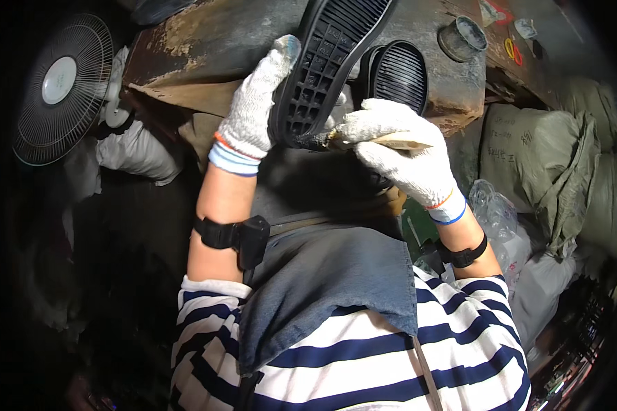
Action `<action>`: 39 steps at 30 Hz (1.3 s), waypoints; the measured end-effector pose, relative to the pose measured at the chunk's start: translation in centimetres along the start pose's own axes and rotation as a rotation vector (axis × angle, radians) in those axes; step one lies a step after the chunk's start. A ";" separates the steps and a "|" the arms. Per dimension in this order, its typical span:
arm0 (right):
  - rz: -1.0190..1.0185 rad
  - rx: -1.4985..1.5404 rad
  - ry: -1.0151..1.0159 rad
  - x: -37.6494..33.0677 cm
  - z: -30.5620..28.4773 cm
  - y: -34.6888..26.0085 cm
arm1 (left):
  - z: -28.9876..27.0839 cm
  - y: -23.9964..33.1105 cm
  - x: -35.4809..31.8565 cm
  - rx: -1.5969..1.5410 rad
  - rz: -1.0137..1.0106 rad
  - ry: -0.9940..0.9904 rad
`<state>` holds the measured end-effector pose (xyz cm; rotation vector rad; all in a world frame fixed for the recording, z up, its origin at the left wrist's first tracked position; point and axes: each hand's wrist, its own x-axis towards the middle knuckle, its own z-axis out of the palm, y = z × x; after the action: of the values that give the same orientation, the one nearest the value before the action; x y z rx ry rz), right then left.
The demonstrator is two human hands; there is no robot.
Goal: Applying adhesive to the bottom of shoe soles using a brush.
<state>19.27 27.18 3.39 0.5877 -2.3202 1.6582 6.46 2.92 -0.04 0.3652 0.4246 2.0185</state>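
A black shoe sole (320,85) with a gridded inner face is tilted up above the near edge of the table. My left hand (255,106), in a white knit glove, grips it along its left side, thumb at the edge. In my gloved right hand (411,154) is a small brush with a flat wooden handle (406,142). Its tip meets the sole's lower end, where the bristles are hard to make out. Just right of the held sole, a second black sole (399,77) with ribs across it rests on the table edge.
The worn table (209,51) carries a smeared metal can (462,40) and a yellow-and-red looped item (513,51). A white fan (60,79) stands at left beside a white sack (137,152). Green-grey sacks (535,151) and clear plastic bags (493,212) are at right.
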 end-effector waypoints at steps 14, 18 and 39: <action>0.067 -0.285 0.390 5.3 -8.8 4.5 | 3.1 -3.4 -0.7 1.161 0.096 0.382; -0.318 -0.658 0.324 5.6 -7.2 4.2 | 1.3 -4.3 -1.7 0.903 0.086 0.432; 0.048 -0.210 0.619 9.5 -2.5 8.7 | 2.6 -6.6 -0.7 -0.503 0.123 0.132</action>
<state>6.81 30.22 0.73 -0.0318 -2.0079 1.3370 13.08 5.55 -0.67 -0.0552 -0.0354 2.1904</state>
